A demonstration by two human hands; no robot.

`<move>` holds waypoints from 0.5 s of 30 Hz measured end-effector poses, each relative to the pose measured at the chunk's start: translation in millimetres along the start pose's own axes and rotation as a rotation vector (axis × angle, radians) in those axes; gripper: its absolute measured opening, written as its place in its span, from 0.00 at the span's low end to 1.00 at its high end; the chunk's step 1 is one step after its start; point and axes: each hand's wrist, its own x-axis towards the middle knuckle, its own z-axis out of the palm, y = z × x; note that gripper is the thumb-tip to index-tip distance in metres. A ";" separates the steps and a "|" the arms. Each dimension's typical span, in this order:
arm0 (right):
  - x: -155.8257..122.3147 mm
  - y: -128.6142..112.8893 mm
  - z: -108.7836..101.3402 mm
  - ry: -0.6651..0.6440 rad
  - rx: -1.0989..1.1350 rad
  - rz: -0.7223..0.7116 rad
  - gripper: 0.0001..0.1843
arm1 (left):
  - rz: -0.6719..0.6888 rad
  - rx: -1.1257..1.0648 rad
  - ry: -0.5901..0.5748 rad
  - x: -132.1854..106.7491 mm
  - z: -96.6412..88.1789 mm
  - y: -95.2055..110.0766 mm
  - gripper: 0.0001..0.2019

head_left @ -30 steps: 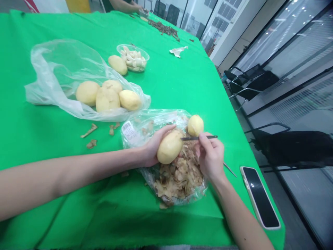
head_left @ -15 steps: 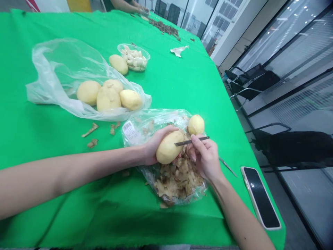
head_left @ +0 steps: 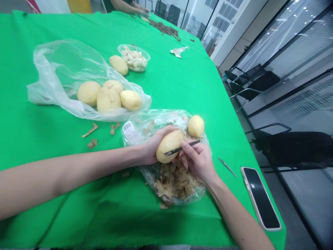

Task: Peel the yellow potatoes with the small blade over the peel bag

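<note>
My left hand (head_left: 153, 147) grips a peeled yellow potato (head_left: 169, 149) above a clear plastic bag (head_left: 137, 130) heaped with brown potato peels (head_left: 177, 180). My right hand (head_left: 197, 161) is closed on a thin dark blade (head_left: 182, 148) that lies across the potato's right side. A smaller peeled potato (head_left: 196, 126) rests on the bag just beyond my hands.
A second plastic bag (head_left: 57, 69) holds three peeled potatoes (head_left: 108, 97). Further back stand another potato (head_left: 118, 65) and a clear bowl of garlic cloves (head_left: 134, 58). A phone (head_left: 261, 197) and a thin metal tool (head_left: 227, 166) lie at the table's right edge. Another person's arm (head_left: 125, 5) shows at the far end.
My right hand has drawn the blade left and down, from beside the small potato onto the potato in my left hand. The left hand has barely moved.
</note>
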 end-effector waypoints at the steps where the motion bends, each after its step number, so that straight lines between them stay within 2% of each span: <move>1: -0.2 0.0 0.1 0.007 -0.001 -0.001 0.20 | -0.021 -0.007 0.005 0.3 0.1 0.4 0.24; 4: 1.3 -3.1 -0.9 0.079 0.008 -0.057 0.21 | -0.113 -0.033 0.019 0.8 0.5 1.8 0.27; 8: 4.3 -7.8 -3.9 0.186 0.004 -0.121 0.23 | -0.136 -0.035 0.051 0.3 0.6 2.6 0.27; 15: 3.4 -2.5 -8.0 0.098 -0.072 -0.130 0.22 | -0.152 -0.032 0.049 -0.7 2.4 3.5 0.29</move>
